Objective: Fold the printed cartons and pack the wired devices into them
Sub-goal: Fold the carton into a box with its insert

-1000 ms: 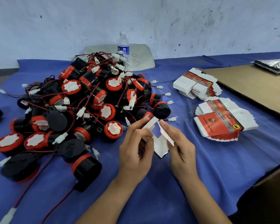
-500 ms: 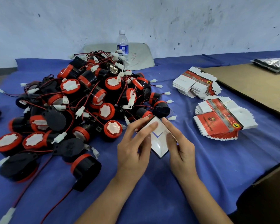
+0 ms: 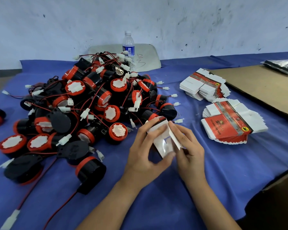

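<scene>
Hands on one carton (image 3: 163, 143) at 6 o'clock: left hand (image 3: 145, 156) grips its body, right hand (image 3: 188, 150) pinches a side flap. It's half-formed and empty. Wired devices (image 3: 90, 105) are heaped on the tabletop (image 3: 214, 180) at 10 o'clock, unpacked. Flat cartons (image 3: 228, 125) are stacked at 2 o'clock. Looks early: no finished box in view.

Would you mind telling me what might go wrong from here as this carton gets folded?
The left hand grips the carton while the right hand pinches its white flap, which may crease crookedly or tear. The wired devices lie in a pile with tangled leads; pulling one out could drag neighbours along, perhaps tipping the water bottle just behind.
</scene>
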The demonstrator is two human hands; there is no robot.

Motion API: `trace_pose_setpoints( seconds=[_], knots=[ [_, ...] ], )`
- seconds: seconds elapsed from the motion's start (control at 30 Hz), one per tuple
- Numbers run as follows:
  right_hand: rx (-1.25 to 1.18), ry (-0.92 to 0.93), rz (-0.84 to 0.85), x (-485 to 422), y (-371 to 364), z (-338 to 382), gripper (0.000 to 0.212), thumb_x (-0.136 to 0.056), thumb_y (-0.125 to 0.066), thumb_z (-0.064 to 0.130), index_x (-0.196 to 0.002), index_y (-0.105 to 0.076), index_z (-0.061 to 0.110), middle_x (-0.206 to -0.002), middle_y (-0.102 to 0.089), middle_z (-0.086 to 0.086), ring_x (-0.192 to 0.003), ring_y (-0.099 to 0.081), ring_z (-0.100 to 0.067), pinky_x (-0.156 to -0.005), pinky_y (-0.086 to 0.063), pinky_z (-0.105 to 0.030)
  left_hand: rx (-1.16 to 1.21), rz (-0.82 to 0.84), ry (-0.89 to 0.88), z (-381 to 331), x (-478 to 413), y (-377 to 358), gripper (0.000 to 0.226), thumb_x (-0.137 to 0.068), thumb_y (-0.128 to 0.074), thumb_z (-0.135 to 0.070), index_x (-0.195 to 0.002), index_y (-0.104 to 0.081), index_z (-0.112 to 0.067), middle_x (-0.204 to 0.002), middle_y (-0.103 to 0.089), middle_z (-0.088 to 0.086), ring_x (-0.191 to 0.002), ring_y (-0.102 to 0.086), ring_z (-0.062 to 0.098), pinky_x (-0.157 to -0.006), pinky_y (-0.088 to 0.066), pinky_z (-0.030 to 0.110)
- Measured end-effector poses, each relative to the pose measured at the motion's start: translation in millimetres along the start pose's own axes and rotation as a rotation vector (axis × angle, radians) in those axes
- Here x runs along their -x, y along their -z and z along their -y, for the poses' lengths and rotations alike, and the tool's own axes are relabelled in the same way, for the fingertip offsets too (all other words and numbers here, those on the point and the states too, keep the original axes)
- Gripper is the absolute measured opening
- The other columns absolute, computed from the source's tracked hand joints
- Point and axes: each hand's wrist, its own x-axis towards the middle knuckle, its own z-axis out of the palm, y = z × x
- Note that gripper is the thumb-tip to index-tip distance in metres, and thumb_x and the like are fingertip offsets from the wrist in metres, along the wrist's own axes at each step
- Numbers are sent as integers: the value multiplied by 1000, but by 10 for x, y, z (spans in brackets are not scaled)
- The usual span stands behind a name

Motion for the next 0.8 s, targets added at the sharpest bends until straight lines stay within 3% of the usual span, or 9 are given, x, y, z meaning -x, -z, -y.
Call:
trace_pose_setpoints(
  seconds=[0.13, 0.2, 0.3, 0.4, 0.5, 0.53, 0.6, 0.67, 0.8],
  knots=[
    [-106, -56, -13, -7, 25, 0, 55, -88, -49, -10, -130, -55, 24, -120, -62, 10, -109, -60, -7, -86, -48, -18, -31, 72, 26, 7, -4, -19, 73, -79, -73, -46, -136, -45, -12, -146, -36, -2, -139, -37, 22, -106, -42, 42],
    [-127, -105, -24, 7, 25, -3, 47, -93, -47, -1, -133, -54, 24, -118, -62, 19, -104, -59, -1, -84, -46, -15, -106, 79, 32, 12, 2, -16, 72, -79, -68, -53, -137, -41, -20, -147, -34, -5, -136, -39, 20, -102, -43, 42],
    [-181, -226, -59, 3, 12, 14, 51, -95, -46, 16, -131, -49, 52, -116, -64, 16, -81, -58, -3, -73, -48, -20, -285, 79, 33, 15, 15, -14, 69, -77, -64, -55, -136, -40, -29, -149, -35, -6, -120, -45, 22, -96, -39, 38],
    [-186, -192, -33, -10, 2, 77, 53, -97, -46, 19, -126, -46, 63, -128, -55, 31, -107, -59, 0, -87, -48, -21, -290, 68, 53, 18, 15, -33, 66, -76, -64, -47, -134, -40, -28, -150, -32, -4, -130, -36, 26, -104, -34, 45],
    [-242, -224, -22, -9, -12, 86, 41, -95, -45, 33, -125, -50, 61, -134, -57, 18, -115, -59, -10, -90, -49, -29, -130, 102, 73, 29, 15, -39, 69, -77, -68, -39, -136, -37, -24, -154, -18, -1, -141, -29, 28, -106, -39, 48],
    [-253, -244, -25, -6, -16, 74, 38, -94, -45, 36, -125, -52, 57, -131, -60, 12, -111, -60, -13, -88, -50, -30, -95, 109, 78, 35, 15, -36, 70, -76, -71, -38, -137, -37, -25, -155, -14, -2, -142, -29, 25, -106, -41, 44],
    [-249, -232, -25, -10, -12, 77, 36, -94, -44, 35, -127, -56, 45, -128, -61, 18, -111, -60, -10, -88, -48, -25, -50, 112, 92, 52, 11, -26, 73, -73, -75, -37, -135, -39, -26, -157, -9, 1, -140, -32, 20, -106, -42, 31],
    [-260, -170, 7, -16, 10, 97, 37, -95, -45, 35, -130, -55, 42, -129, -59, 19, -119, -56, -10, -93, -45, -23, -35, 84, 107, 61, 6, -7, 73, -71, -77, -39, -134, -41, -26, -153, -20, 7, -137, -36, 14, -103, -41, 21],
    [-315, -157, 86, -15, 69, 119, 38, -94, -40, 42, -123, -62, 32, -133, -54, 6, -126, -50, -22, -90, -49, -37, -65, 23, 122, 60, -5, 23, 74, -66, -80, -39, -129, -45, -22, -135, -40, 6, -129, -43, 11, -99, -41, 16]
  ],
)
